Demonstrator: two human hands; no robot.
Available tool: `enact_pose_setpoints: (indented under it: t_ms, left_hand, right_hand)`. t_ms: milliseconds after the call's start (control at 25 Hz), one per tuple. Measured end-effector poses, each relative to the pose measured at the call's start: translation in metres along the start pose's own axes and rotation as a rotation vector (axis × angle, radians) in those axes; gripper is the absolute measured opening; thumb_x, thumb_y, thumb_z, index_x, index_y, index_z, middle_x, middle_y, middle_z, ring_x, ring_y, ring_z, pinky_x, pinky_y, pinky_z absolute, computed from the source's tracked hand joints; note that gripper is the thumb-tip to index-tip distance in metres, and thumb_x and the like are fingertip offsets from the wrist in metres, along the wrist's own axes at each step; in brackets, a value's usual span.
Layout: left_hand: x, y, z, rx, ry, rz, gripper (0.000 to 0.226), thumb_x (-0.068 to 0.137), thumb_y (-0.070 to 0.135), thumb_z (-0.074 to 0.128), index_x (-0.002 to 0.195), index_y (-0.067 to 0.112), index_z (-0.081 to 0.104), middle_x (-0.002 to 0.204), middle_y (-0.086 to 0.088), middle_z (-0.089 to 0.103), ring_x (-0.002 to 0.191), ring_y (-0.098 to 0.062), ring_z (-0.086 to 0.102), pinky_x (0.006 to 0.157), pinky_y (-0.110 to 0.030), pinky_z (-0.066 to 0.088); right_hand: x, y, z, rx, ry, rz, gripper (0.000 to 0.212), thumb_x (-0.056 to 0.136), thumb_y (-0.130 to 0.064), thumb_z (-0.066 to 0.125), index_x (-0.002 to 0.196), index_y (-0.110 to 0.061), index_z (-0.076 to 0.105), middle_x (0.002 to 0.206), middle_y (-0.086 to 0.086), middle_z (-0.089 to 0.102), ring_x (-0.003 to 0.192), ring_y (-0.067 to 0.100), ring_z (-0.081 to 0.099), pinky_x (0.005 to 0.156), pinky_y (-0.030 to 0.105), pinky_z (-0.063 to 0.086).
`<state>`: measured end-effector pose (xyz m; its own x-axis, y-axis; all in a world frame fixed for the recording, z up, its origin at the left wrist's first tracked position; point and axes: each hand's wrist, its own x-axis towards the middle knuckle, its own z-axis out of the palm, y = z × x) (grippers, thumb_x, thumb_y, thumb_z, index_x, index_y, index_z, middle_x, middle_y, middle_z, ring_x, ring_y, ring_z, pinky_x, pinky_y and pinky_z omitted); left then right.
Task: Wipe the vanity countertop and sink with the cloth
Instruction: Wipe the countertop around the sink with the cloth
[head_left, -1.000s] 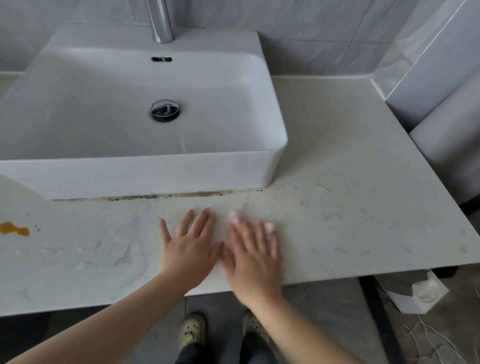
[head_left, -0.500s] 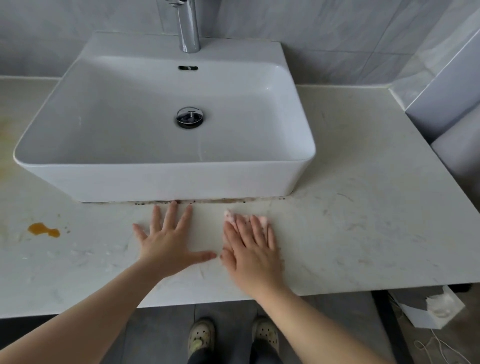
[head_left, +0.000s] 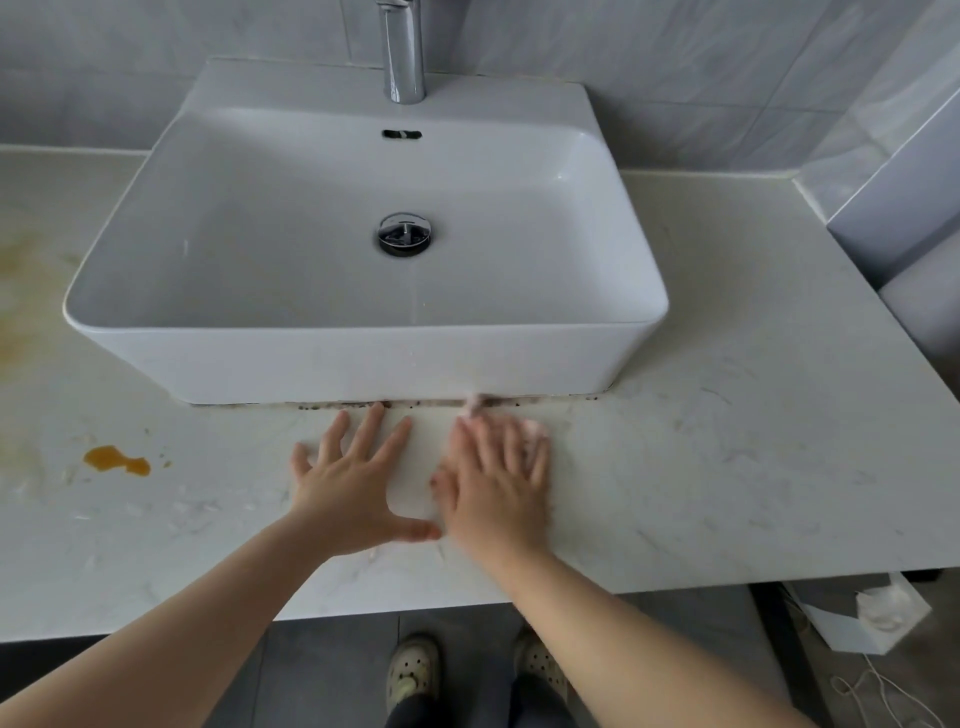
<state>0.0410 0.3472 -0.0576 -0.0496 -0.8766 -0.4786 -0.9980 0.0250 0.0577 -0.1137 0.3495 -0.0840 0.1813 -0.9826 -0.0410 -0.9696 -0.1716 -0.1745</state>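
Update: both hands are pushing the cloth (head_left: 415, 467) to the far edge of the front strip of the desk (head_left: 727, 467).
- Left hand (head_left: 353, 483): flat, fingers (head_left: 371, 426) straight and spread, released, pressing down. Its tips sit just short of the dark grime line (head_left: 545, 400) under the sink (head_left: 363, 364).
- Right hand (head_left: 498, 488): also flat and released, motion-blurred, so we read it as mid-stroke. There is something pinkish at its tips; we cannot tell whether that is cloth or blur.
- The cloth is a pale sheet lying flat under both palms, showing between the thumbs.

Versus 1 s ago:
- Both hands are farther in, now at the seam.
- The left fingers are splayed wider.
- The view has swung left, so the sink sits centred.

Our read on the task:
- The near centre strip is being covered.
- The orange spill (head_left: 117, 461) at near left is unwiped, as is the yellowish smear (head_left: 21, 291) at far left.
- The basin is not yet touched, so we are early in the job.
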Motion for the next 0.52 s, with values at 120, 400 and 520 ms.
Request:
enact_pose_setpoints:
  t_ms: [120, 400, 520]
  left_hand:
    - [-0.002, -0.007, -0.001, 0.010, 0.007, 0.041, 0.122, 0.050, 0.089, 0.049, 0.142, 0.041, -0.017, 0.153, 0.007, -0.026, 0.141, -0.025, -0.017, 0.111, -0.053, 0.006]
    - [0.001, -0.007, -0.002, -0.011, -0.018, 0.065, 0.124, 0.053, 0.085, 0.055, 0.142, 0.040, -0.019, 0.151, 0.007, -0.029, 0.141, -0.026, -0.021, 0.111, -0.057, 0.004]
    - [0.001, -0.009, -0.005, 0.000, -0.024, 0.077, 0.126, 0.052, 0.083, 0.057, 0.143, 0.040, -0.017, 0.152, 0.007, -0.029, 0.141, -0.025, -0.019, 0.111, -0.055, 0.007]
  right_hand:
    - [0.002, 0.042, -0.005, -0.119, 0.037, -0.202, 0.060, 0.086, -0.052, 0.025, 0.137, -0.028, 0.044, 0.143, -0.006, 0.046, 0.133, 0.027, 0.041, 0.112, 0.049, 0.020]
    - [0.004, 0.065, -0.011, -0.007, 0.084, 0.485, 0.062, 0.088, -0.049, 0.015, 0.148, -0.031, 0.021, 0.157, -0.004, 0.018, 0.144, 0.026, 0.012, 0.115, 0.045, -0.006]
    - [-0.001, 0.002, -0.003, 0.005, -0.082, -0.036, 0.063, 0.088, -0.052, 0.005, 0.149, -0.034, 0.005, 0.159, -0.011, 0.000, 0.146, 0.022, -0.006, 0.113, 0.043, -0.018]
